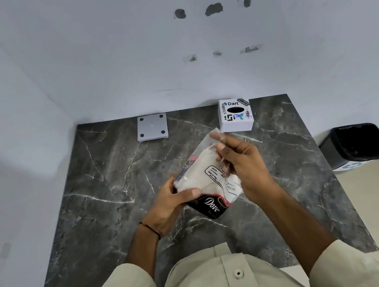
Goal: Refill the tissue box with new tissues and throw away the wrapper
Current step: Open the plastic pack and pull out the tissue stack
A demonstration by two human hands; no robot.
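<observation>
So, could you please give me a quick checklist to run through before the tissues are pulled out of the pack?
1. Pack held firmly: ok. The left hand grips the tissue pack near its lower end.
2. Wrapper opened: cannot tell. The right hand pinches its clear top flap, but a tear is not visible.
3. Tissue box within reach: ok. The tissue box stands at the back of the marble table.
4. Box ready to receive: not ok. It sits upright, separate from the grey base plate.
5. Bin available for the wrapper: ok. The black bin stands open on the floor to the right.
</observation>
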